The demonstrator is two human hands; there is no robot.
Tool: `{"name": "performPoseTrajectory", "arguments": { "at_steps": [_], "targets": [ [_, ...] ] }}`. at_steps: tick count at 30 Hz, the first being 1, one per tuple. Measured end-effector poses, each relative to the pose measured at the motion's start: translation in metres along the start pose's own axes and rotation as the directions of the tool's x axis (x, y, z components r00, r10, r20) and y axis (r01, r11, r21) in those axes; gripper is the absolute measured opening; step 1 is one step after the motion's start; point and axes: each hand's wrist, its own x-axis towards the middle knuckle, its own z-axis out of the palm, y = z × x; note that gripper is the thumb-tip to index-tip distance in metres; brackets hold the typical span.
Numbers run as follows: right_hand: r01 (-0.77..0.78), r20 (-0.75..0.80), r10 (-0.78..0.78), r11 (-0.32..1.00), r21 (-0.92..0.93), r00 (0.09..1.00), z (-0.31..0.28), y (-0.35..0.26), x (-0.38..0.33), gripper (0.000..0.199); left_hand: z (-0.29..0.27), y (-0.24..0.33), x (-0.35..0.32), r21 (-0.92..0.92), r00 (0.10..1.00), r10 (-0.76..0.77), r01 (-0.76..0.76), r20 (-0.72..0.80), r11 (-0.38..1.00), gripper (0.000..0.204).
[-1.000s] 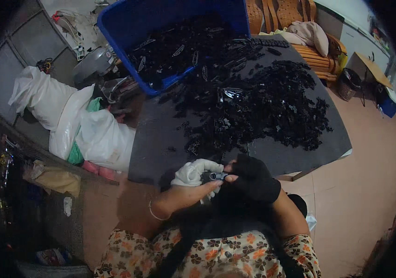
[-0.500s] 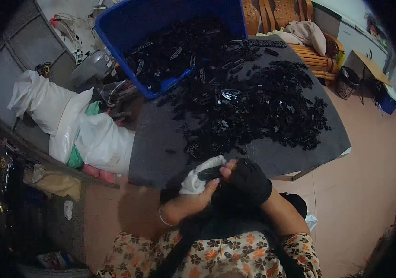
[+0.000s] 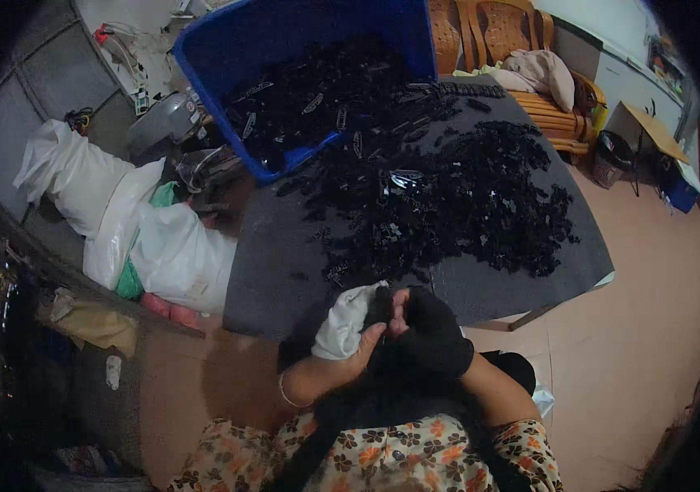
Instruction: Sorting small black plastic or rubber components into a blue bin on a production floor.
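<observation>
Where both hands meet: a dark, narrow, elongated piece [image 3: 379, 305] sits between the two sets of fingers, over the near edge of a dark grey, flat-topped table [image 3: 260, 283].
Long axis: looks roughly fore-and-aft, away from the wearer, leaning slightly right at the far end. Dark on dark though, so can't tell front from back.
White-gloved left hand [image 3: 343, 326]: wrapped around the piece from the left, bare thumb pressed along the near side, so yeah, it's got hold of it.
Right hand in a black fingerless glove [image 3: 432, 332]: fingers bent, bare tips right up against the piece. Can't tell if they're actually pinching it.
Beyond the grip: a sprawling heap of small black parts [image 3: 497, 201], with one shiny elongated part [image 3: 403, 180] catching the light.
Beyond and left of the grip: a big blue plastic bin [image 3: 212, 90] with more black parts inside.
Left of the grip: bulky white sacks [image 3: 178, 250].
Far off, beyond and right of the grip: an orange-brown wooden bench [image 3: 551, 121].
</observation>
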Motion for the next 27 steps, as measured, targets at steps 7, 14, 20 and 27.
{"name": "performPoseTrajectory", "arguments": {
  "at_steps": [7, 14, 20, 27],
  "targets": [
    [-0.026, -0.082, 0.037, 0.990, 0.142, 0.996, 0.009, 0.010, 0.003, 0.018, 0.009, 0.000, 0.001, -0.184, 0.982, 0.021, -0.056, -0.186, 0.981, 0.028],
    [0.380, 0.144, -0.366, 0.730, -0.568, 0.919, -0.015, 0.009, 0.010, 0.026, -0.017, -0.023, -0.006, -0.542, 0.874, -0.473, 0.454, 0.113, 0.708, 0.029],
    [0.591, 0.445, -0.389, 0.505, -0.629, 0.806, -0.012, 0.000, 0.005, 0.035, -0.017, -0.020, -0.011, -0.695, 0.863, -0.387, 0.495, 0.325, 0.521, 0.025],
    [0.483, 0.422, -0.257, 0.622, -0.616, 0.869, -0.011, -0.004, 0.002, 0.044, -0.008, -0.020, -0.012, -0.623, 0.904, -0.382, 0.414, 0.194, 0.664, 0.025]
  ]
}}
